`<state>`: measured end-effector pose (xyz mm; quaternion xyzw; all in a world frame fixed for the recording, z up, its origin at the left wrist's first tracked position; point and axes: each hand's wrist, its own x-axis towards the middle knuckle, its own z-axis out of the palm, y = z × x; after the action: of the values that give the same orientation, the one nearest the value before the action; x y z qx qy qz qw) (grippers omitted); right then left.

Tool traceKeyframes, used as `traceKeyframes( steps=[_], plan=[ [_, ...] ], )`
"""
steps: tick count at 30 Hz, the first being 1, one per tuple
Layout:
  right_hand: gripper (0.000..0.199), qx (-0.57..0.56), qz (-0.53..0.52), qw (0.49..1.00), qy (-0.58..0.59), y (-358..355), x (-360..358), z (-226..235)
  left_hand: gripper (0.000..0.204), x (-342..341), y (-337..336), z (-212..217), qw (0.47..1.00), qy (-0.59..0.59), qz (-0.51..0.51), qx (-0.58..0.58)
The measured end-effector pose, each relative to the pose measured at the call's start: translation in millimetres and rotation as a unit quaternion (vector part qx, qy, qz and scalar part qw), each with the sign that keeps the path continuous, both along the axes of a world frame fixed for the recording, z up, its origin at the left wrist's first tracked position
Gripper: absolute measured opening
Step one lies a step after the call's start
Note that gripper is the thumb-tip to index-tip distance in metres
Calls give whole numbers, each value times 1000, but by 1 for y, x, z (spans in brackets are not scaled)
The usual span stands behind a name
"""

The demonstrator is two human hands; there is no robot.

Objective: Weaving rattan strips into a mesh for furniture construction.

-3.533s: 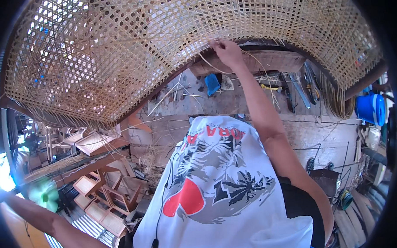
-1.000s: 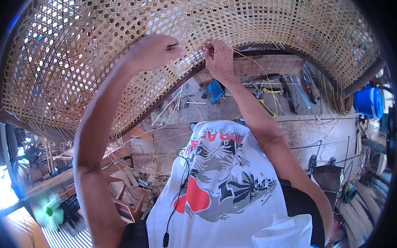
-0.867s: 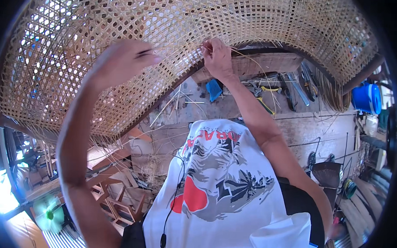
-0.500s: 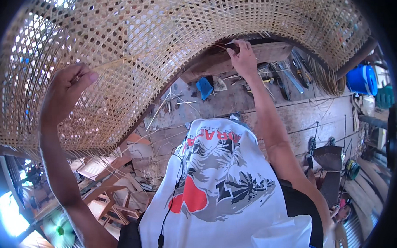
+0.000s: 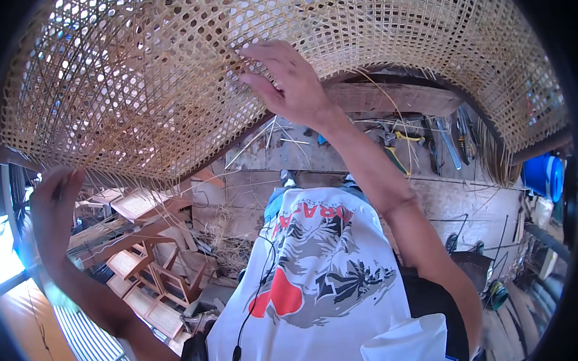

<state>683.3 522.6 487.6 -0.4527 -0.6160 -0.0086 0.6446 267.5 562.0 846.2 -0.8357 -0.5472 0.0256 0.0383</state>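
A large woven cane panel (image 5: 196, 107), open-meshed and pale tan, spreads across the upper view on a curved dark frame (image 5: 240, 131). Loose cane ends stick out along its lower edge. My right hand (image 5: 292, 85) reaches up over the middle of the weave, thumb and forefinger apart, fingertips at or just over the mesh. At the panel's lower left corner, my left hand (image 5: 54, 201) is raised with its fingers bent together against the edge. Whatever it pinches there is hidden. One loose cane strand (image 5: 389, 95) curves down from the frame, right of my right hand.
Pliers with yellow handles (image 5: 408, 137) and other hand tools (image 5: 449, 145) lie on the wooden bench (image 5: 379, 159) beyond my lap. A blue bucket (image 5: 544, 178) stands at the far right. Wooden chair frames (image 5: 165, 271) and cane scraps (image 5: 233, 232) lie below left.
My right hand has moved left from the frame's edge onto the weave, and its fingers have spread. My left hand has dropped to the panel's lower left corner. The view has shifted slightly.
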Motion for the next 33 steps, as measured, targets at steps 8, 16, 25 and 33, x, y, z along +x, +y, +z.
traceKeyframes(
  steps=[8,16,25,33],
  plan=[
    [30,13,144,985,-94,-45,-135,96,15,-173,-19,-17,845,-325,-401,-140],
    [35,-241,-81,962,-97,-192,-229,43,13,-350,30,-118,928,-217,-183,-242],
    [32,-463,-78,883,-21,-239,-455,56,24,-209,-51,-247,792,-249,-459,-317],
    [21,-484,-120,867,11,-278,-334,48,23,-175,-7,-256,843,-193,-401,-302]
  ],
)
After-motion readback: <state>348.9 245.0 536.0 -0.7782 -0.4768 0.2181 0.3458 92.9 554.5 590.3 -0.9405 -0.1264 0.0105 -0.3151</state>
